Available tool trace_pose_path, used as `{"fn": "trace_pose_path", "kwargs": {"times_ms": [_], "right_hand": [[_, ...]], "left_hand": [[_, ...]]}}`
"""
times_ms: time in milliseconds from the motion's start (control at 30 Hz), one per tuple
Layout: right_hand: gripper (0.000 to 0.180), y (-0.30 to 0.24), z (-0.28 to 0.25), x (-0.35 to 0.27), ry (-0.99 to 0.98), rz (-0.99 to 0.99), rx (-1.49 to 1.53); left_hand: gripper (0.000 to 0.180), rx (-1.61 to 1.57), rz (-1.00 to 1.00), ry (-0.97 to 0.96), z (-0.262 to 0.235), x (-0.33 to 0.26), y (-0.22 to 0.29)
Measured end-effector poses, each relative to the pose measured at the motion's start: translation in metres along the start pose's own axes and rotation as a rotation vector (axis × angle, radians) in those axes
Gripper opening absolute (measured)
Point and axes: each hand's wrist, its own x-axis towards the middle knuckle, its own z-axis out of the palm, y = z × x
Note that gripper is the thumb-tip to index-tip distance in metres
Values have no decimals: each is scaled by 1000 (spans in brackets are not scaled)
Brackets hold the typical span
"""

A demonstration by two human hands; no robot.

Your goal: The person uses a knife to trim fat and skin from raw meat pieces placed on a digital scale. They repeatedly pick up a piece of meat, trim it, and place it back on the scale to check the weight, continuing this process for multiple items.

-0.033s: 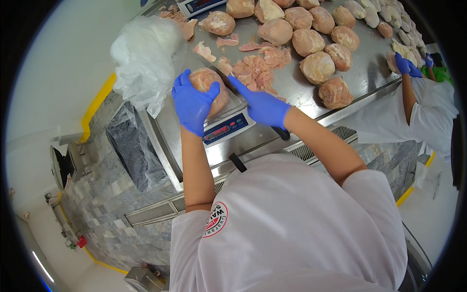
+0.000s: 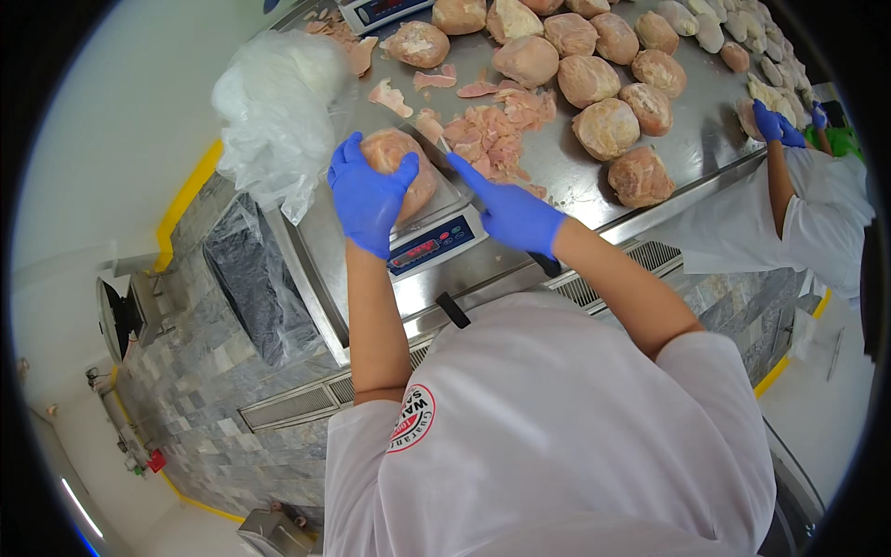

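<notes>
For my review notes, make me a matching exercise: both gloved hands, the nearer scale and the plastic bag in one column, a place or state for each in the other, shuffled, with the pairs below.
Column one
1. Left hand
2. Right hand
3. Nearer scale
4. Plastic bag

Column two
A. Crumpled, at the table's left side
B. Gripping a knife
C. Display lit red
D. Against a rounded meat piece

Pairs: 1-D, 2-B, 3-C, 4-A
</notes>
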Motion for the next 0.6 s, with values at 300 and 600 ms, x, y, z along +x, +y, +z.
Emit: {"fn": "trace_pose_path", "kwargs": {"times_ms": [300, 600], "right_hand": [[95, -8, -47, -51, 126, 167, -155], [92, -58, -44, -80, 89, 6, -587]], "left_hand": [[91, 339, -40, -38, -55, -23, 6], [93, -201, -21, -111, -22, -18, -3]]}}
